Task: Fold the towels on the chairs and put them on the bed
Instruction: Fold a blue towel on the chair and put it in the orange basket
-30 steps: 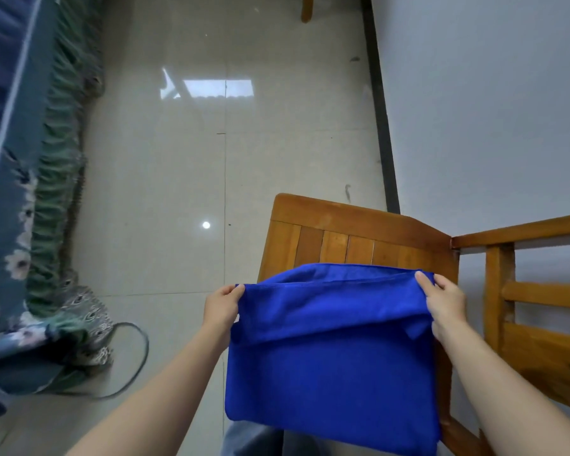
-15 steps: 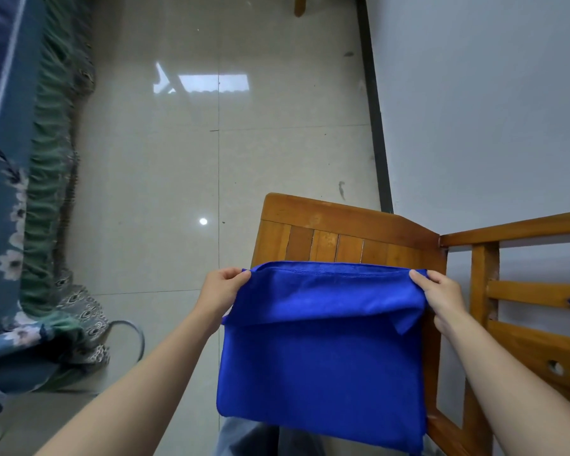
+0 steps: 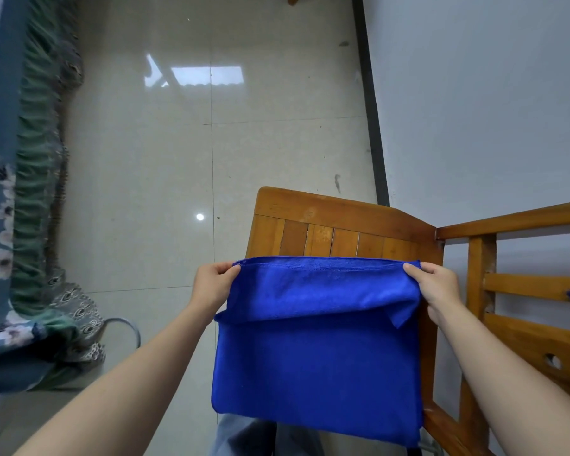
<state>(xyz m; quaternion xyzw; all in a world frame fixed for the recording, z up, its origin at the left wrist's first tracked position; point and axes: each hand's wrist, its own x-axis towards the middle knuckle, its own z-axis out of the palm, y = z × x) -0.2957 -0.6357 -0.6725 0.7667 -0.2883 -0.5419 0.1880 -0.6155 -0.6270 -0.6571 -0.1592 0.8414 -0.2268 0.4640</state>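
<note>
Both hands are now drawing the towel (image 3: 316, 363) taut and level along its top edge, where a second ago that edge was sagging in soft rolls between them. The left hand (image 3: 213, 286) is pinching the upper left corner between thumb and curled fingers, and the right hand (image 3: 438, 287) is pinching the upper right corner in the same way.

The towel is hanging in the air in front of the chair (image 3: 343, 218), touching neither the seat nor the floor (image 3: 145, 159). It is doubled over: a short flap is drooping forward over the longer panel, with one loose corner poking down near the right hand.

It is looking light, soft and limp, likely grippy rather than slick, so it is probably going to sag wherever it is unsupported. The corners or the folded edge seem the places to hold.

Its held edge is running left to right and the panel is pointing straight down. Folded like this it is looking nearly square, so a long axis is hard to call.

The bed (image 3: 0, 225) is lying off to the left.
</note>
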